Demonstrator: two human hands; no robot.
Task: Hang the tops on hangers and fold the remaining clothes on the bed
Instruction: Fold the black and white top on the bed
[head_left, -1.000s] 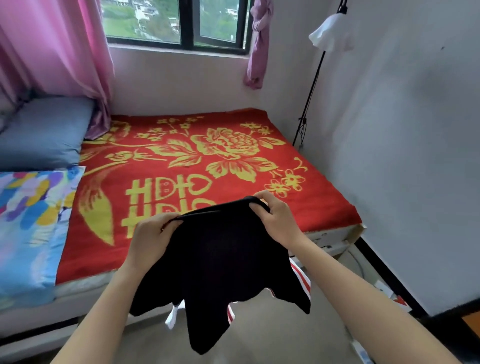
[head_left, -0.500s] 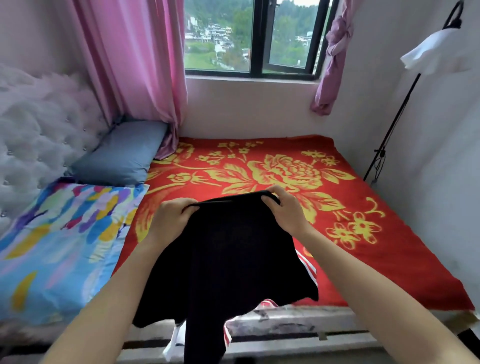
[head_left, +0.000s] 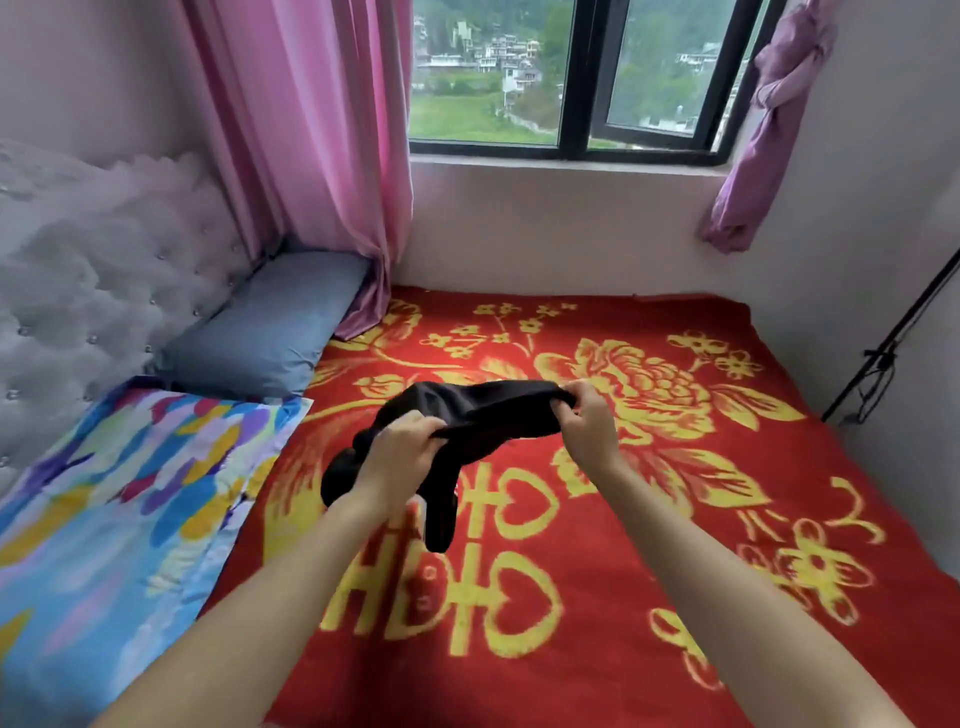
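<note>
A black garment (head_left: 470, 415) hangs bunched in the air above the bed, over the red blanket with yellow flowers (head_left: 597, 545). My left hand (head_left: 402, 449) grips its near left edge and my right hand (head_left: 587, 415) pinches its right end. Loose black parts droop below my left hand. What kind of garment it is cannot be told.
A grey-blue pillow (head_left: 270, 327) lies at the head of the bed, with a multicoloured pillow (head_left: 119, 493) nearer me on the left. A tufted headboard (head_left: 78, 270), pink curtain (head_left: 311, 145), window (head_left: 571, 78) and black lamp stand (head_left: 893, 348) border the bed.
I have moved closer over the bed. The black garment, which hung down wide in front of me, is now swung forward and bunched above the blanket; both hands keep their grip.
</note>
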